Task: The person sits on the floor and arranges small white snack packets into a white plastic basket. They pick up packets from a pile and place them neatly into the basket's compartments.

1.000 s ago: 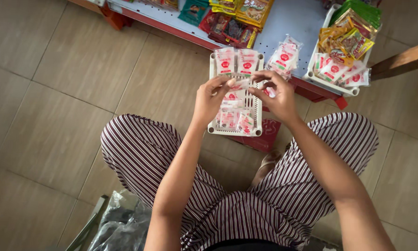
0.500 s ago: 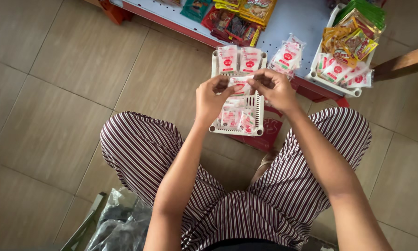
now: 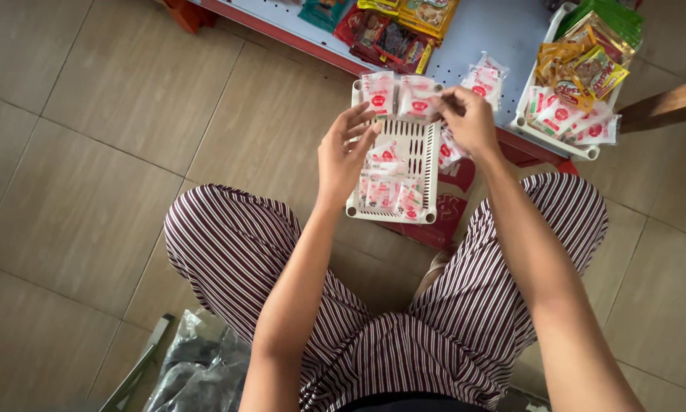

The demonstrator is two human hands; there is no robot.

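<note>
A white slotted basket point(image 3: 432, 177) rests in front of my knees and holds small white packets with red marks point(image 3: 389, 191) at its near end and two more at its far end point(image 3: 379, 91). My left hand point(image 3: 345, 152) hovers over the basket's left rim, fingers apart, with nothing in it. My right hand point(image 3: 471, 120) is at the far right corner and pinches a white packet point(image 3: 418, 101) by its edge. More such packets point(image 3: 447, 150) show just under that hand's palm.
A grey perforated shelf point(image 3: 503, 30) with a red edge carries coloured snack packs point(image 3: 392, 34) and a second white tray point(image 3: 557, 143) of sachets. A red box point(image 3: 451, 210) lies under the basket. A plastic bag point(image 3: 198, 370) sits by my left leg on the tiled floor.
Both hands were together over the basket's middle. The right hand has since moved to the far right corner with a packet, and the left hand has opened and drawn to the left rim.
</note>
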